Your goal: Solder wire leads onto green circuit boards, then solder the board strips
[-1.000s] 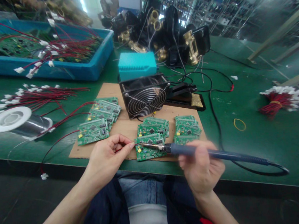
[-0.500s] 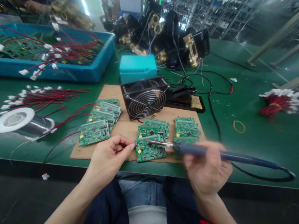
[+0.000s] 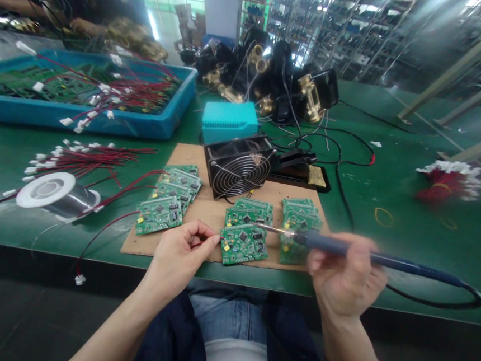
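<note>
My left hand (image 3: 187, 249) is closed in a pinch on a thin red wire (image 3: 197, 243), at the left edge of a green circuit board (image 3: 244, 245). The wire's far end is hidden by the fingers. My right hand (image 3: 347, 275) grips a blue-handled soldering iron (image 3: 334, 245), its metal tip pointing left over the board's upper right part. Whether the tip touches anything I cannot tell. Behind that board lie more boards (image 3: 253, 206). Another stack of boards (image 3: 300, 214) sits to the right, and boards with red wires (image 3: 159, 214) lie to the left.
A black fan (image 3: 242, 169) stands behind the boards on cardboard (image 3: 200, 206). At left are a solder spool (image 3: 71, 198), loose wires with white connectors (image 3: 87, 157) and a blue bin (image 3: 168, 122). A bundle of wires (image 3: 443, 182) lies right. Another person's arm shows far left.
The soldering iron and my right hand have moved right and slightly down, the tip away from the board's left side. My left hand keeps its pinch. The camera view has shifted a little.
</note>
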{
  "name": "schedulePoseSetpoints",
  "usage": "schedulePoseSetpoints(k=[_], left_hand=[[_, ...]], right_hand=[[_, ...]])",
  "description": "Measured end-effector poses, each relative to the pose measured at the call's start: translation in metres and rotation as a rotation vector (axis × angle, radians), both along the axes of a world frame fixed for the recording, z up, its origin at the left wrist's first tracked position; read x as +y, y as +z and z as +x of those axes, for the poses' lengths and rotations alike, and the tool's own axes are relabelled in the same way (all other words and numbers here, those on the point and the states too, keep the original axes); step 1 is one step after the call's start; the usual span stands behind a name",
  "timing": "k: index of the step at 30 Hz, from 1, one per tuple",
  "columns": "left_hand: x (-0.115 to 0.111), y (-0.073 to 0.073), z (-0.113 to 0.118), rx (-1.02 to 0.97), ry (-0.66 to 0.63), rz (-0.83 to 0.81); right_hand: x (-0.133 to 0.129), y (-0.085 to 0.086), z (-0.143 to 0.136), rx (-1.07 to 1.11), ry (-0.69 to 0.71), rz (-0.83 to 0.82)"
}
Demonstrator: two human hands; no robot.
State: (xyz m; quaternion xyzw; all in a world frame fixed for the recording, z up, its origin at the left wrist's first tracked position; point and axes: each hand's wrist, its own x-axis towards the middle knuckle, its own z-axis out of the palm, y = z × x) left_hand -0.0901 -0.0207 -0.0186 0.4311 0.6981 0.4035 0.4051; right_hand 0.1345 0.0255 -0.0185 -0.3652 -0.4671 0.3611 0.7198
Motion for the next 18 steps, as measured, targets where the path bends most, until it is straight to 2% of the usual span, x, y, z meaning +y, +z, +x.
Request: schedulePoseSetpoints(k=[6, 18], left_hand=[[0.002, 0.005, 0.001, -0.048, -0.011, -0.008], [0.007, 0.007, 0.001, -0.06, -0.011, -0.079]], right_hand=[[-0.013, -0.006, -0.008, -0.109, 0.175, -0.054], [-0.015, -0.015, -0.009, -0.093, 0.238, -0.081]])
